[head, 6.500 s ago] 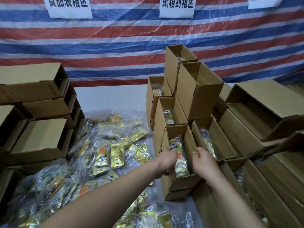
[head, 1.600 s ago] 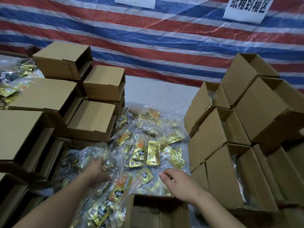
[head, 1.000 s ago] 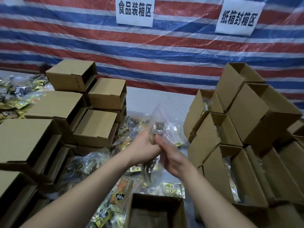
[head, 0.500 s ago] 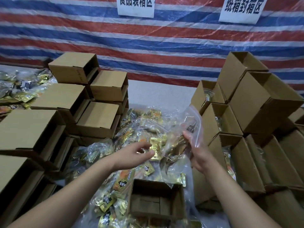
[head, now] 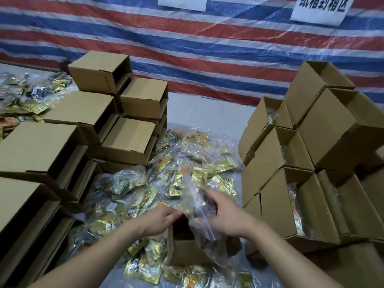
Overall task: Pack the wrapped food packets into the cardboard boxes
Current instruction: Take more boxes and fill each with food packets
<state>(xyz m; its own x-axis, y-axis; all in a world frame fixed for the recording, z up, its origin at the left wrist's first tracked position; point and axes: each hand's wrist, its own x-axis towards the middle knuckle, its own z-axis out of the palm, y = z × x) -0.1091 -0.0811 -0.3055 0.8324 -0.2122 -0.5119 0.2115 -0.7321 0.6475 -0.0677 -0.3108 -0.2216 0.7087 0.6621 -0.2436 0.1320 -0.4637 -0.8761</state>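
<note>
- Clear plastic packet [head: 199, 206], with dark and golden contents, sits over the mouth of an open cardboard box [head: 187, 252] at the near centre of the worktop [head: 207, 113]; its lower end reaches down inside the box.
- Right hand [head: 226, 215] grasps the packet from the right side, fingers spread across the plastic.
- Left hand [head: 160, 221] pinches the packet's left edge with its fingertips, just above the box's left wall.
- Both forearms enter from the bottom edge of the view, bare.
- Loose heap of wrapped packets [head: 187, 163], mostly gold and orange foil inside clear bags, covers the middle of the worktop, around and beyond the open box.
- More packets [head: 145, 269] lie at the near edge, touching the box's front.
- Stack of closed cardboard boxes [head: 83, 125], lying on their sides, fills the left side.
- Second pile of packets [head: 25, 100] lies at the far left, behind that stack.
- Group of upright open boxes [head: 291, 183] stands on the right, several showing a packet inside; two more boxes [head: 332, 113] rest tilted on top of them.
- Red, white and blue striped tarpaulin [head: 207, 44] hangs behind the worktop.
- Two white paper signs [head: 320, 7] are fixed to the tarpaulin at the top edge, partly cut off.
</note>
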